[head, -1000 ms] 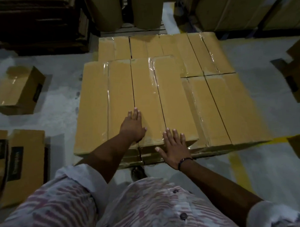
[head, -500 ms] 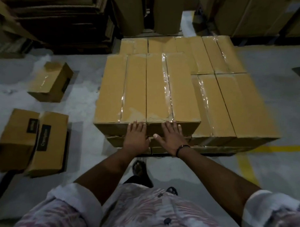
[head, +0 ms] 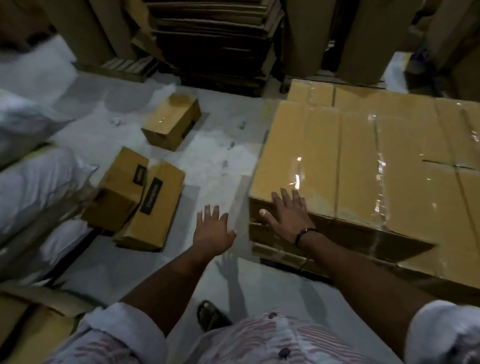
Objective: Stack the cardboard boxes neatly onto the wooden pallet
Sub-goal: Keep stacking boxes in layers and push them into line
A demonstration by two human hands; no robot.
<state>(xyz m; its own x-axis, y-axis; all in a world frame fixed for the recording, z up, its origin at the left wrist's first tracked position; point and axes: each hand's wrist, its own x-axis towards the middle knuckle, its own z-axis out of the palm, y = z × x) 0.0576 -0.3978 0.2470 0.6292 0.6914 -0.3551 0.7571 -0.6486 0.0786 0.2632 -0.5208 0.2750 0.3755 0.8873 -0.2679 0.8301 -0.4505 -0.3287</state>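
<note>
The stacked cardboard boxes (head: 368, 161) fill the right side of the view, packed edge to edge in a flat, taped top layer with a lower layer showing beneath the near edge (the wooden pallet under them cannot be made out clearly). The right hand (head: 287, 217) lies flat against the near left corner of the stack: its fingers (head: 279, 201) are straight and spread, reaching over the top edge of the corner box, gripping nothing. A dark band (head: 303, 234) circles that wrist. The left hand (head: 212, 229) hangs in the air just beside the stack's left edge, over the grey floor (head: 219, 155), fingers splayed wide and touching nothing.

Three loose boxes sit on the floor well left of the stack: one alone (head: 171, 124) farther back, and a pair nearer, a tilted one (head: 119, 191) leaning against a labelled one (head: 152, 209). White sacks (head: 24, 189) are piled along the left edge of the floor. Flattened cardboard (head: 217, 33) is stacked at the far side. A sandalled foot (head: 211, 316) shows between the forearms.
</note>
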